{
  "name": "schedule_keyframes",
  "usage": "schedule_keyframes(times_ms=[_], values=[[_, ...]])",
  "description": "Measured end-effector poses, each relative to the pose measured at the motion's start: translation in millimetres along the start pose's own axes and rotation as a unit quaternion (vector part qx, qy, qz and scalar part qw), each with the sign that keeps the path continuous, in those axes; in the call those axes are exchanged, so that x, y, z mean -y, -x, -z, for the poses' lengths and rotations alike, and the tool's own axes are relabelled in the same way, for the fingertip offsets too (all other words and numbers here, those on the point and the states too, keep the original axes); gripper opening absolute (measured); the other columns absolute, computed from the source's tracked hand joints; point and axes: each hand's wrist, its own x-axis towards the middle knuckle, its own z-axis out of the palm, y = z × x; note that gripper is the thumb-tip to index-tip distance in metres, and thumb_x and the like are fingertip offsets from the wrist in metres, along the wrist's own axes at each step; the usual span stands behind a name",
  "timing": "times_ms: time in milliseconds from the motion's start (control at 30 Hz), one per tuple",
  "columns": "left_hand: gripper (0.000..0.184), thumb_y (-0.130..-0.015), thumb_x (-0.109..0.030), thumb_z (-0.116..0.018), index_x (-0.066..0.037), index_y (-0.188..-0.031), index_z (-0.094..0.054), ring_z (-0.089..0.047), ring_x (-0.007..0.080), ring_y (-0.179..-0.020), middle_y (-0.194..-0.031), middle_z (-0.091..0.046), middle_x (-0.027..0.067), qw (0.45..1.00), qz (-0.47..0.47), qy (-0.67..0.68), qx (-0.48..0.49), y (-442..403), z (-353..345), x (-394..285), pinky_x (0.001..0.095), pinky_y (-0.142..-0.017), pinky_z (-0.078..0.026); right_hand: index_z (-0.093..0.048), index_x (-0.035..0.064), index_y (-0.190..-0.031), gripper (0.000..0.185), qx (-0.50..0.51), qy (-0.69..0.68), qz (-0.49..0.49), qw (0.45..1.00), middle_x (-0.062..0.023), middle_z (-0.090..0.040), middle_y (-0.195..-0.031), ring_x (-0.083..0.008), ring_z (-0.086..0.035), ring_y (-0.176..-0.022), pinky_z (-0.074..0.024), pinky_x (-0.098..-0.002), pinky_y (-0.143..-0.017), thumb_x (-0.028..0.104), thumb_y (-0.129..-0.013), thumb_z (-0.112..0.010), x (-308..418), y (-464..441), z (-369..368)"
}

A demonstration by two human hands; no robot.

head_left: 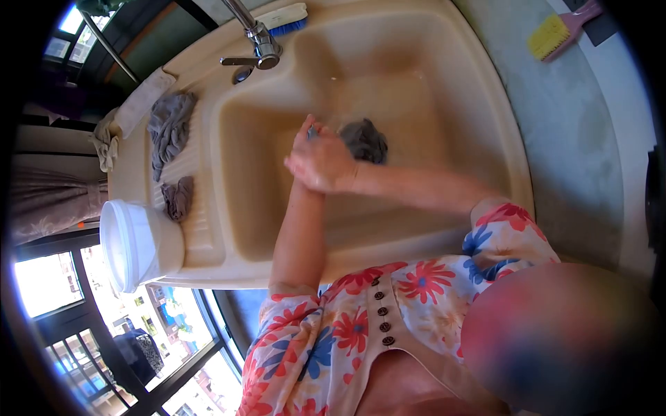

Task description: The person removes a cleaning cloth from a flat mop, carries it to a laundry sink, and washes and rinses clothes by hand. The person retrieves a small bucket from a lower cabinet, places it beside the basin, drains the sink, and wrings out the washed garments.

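Over the tan sink basin [236, 180], my two hands are pressed together. My right hand [322, 161] is closed over my left hand [310, 128], near the wrist. Most of my left hand is hidden beneath it, so its fingers cannot be made out clearly. A small grey-blue spot shows among the fingers, too small to name. Just right of the hands, a crumpled dark grey cloth [365, 141] lies in the basin, apart from them.
Behind the hands stands a chrome faucet [263, 50] beside a blue-bristled brush [287, 21]. On the ribbed drainboard [202, 208] lie a grey cloth [171, 125], a smaller brownish cloth [177, 198] and a white bucket [156, 243]. A yellow-bristled brush [551, 36] is at upper right.
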Motion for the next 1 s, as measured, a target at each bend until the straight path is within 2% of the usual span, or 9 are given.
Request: schedule_keyframes(times_ms=[100,200,233,333,367,467,733,900,1000], values=[[0.033,-0.087,-0.032,-0.036,-0.008,-0.104,-0.051,-0.053,0.0168,-0.093,-0.096,-0.056,0.007,0.962,0.057,-0.087,-0.254,-3.8,-50.2,-0.8,0.0334,-0.079,-0.045,-0.055,0.0073,-0.065,0.024,-0.045,-0.097,0.013,0.994,-0.0133,-0.058,-0.066,-0.0338,-0.055,-0.061,-0.0423,-0.0448,-0.053,0.023,-0.08,-0.048,3.2,9.0,-17.4],[0.031,-0.088,-0.027,-0.036,-0.007,-0.105,-0.051,-0.055,0.0161,-0.093,-0.098,-0.056,0.0086,0.858,0.115,-0.168,-0.472,-20.7,-91.8,2.0,0.0327,-0.077,-0.047,-0.055,0.0081,-0.068,0.02,0.096,0.098,-0.139,0.981,-0.0125,-0.059,-0.073,-0.0324,-0.056,-0.065,-0.0439,-0.0438,-0.058,0.022,-0.08,-0.049,-13.1,-24.0,12.6],[0.035,-0.09,-0.027,-0.032,-0.006,-0.114,-0.046,-0.053,0.0178,-0.099,-0.107,-0.054,0.0086,0.871,0.136,-0.142,-0.449,-21.4,-83.3,-1.5,0.0348,-0.085,-0.045,-0.059,0.0121,-0.065,0.025,0.119,0.083,-0.145,0.979,-0.0116,-0.061,-0.073,-0.0326,-0.057,-0.079,-0.033,-0.0502,-0.088,0.026,-0.08,-0.044,-3.9,-18.8,14.4],[0.037,-0.091,-0.029,-0.03,-0.005,-0.115,-0.045,-0.054,0.0214,-0.097,-0.111,-0.053,0.0089,0.978,0.115,0.03,-0.172,21.0,-13.2,-19.8,0.0381,-0.085,-0.044,-0.056,0.0093,-0.067,0.024,0.032,0.011,-0.084,0.996,-0.014,-0.059,-0.069,-0.0346,-0.056,-0.065,-0.0423,-0.0443,-0.064,0.027,-0.081,-0.047,0.7,3.3,4.9],[0.033,-0.089,-0.026,-0.039,-0.002,-0.109,-0.05,-0.058,0.0214,-0.087,-0.102,-0.056,0.0096,0.963,0.029,-0.122,-0.24,22.1,-38.0,-11.1,0.0352,-0.076,-0.048,-0.057,0.0099,-0.066,0.025,0.039,-0.012,-0.108,0.993,-0.0136,-0.059,-0.07,-0.0348,-0.056,-0.066,-0.0417,-0.0444,-0.068,0.027,-0.08,-0.046,0.4,4.7,5.6],[0.034,-0.087,-0.027,-0.044,-0.002,-0.11,-0.05,-0.058,0.0199,-0.084,-0.1,-0.057,0.0103,0.873,0.143,-0.157,-0.439,-21.4,-92.5,-2.1,0.0328,-0.074,-0.048,-0.058,0.0105,-0.066,0.026,0.059,-0.002,-0.22,0.974,-0.0141,-0.06,-0.072,-0.0328,-0.056,-0.069,-0.0425,-0.0415,-0.073,0.029,-0.079,-0.045,-18.5,-8.1,11.5],[0.048,-0.079,-0.027,-0.061,0.001,-0.114,-0.045,-0.056,0.0175,-0.092,-0.104,-0.056,0.0099,0.818,0.187,-0.509,-0.195,-21.9,-124.8,-4.4,0.0318,-0.085,-0.043,-0.059,0.0057,-0.095,0.039,0.279,-0.405,-0.187,0.851,-0.0043,-0.058,-0.085,-0.0126,-0.053,-0.079,-0.0435,-0.0273,-0.069,0.039,-0.076,-0.061,-28.6,-57.4,45.5],[0.029,-0.074,-0.014,-0.058,-0.001,-0.1,-0.054,-0.055,0.0215,-0.088,-0.091,-0.058,0.0093,0.928,0.087,-0.201,-0.302,-24.8,-101.9,-45.3,0.0323,-0.081,-0.044,-0.051,0.0079,-0.115,0.059,0.282,-0.603,-0.278,0.693,-0.0023,-0.055,-0.104,-0.0098,-0.049,-0.092,-0.0403,-0.0239,-0.078,0.047,-0.072,-0.064,-35.3,-1.7,38.4],[0.026,-0.071,-0.01,-0.054,-0.002,-0.095,-0.056,-0.055,0.0255,-0.088,-0.092,-0.058,0.0108,0.942,0.038,-0.113,-0.313,-18.0,-100.6,-73.5,0.0393,-0.084,-0.043,-0.055,0.0039,-0.108,0.052,0.572,-0.285,-0.251,0.728,-0.0057,-0.059,-0.1,-0.0133,-0.054,-0.088,-0.0423,-0.0259,-0.075,0.04,-0.072,-0.066,-65.9,28.6,35.4]])
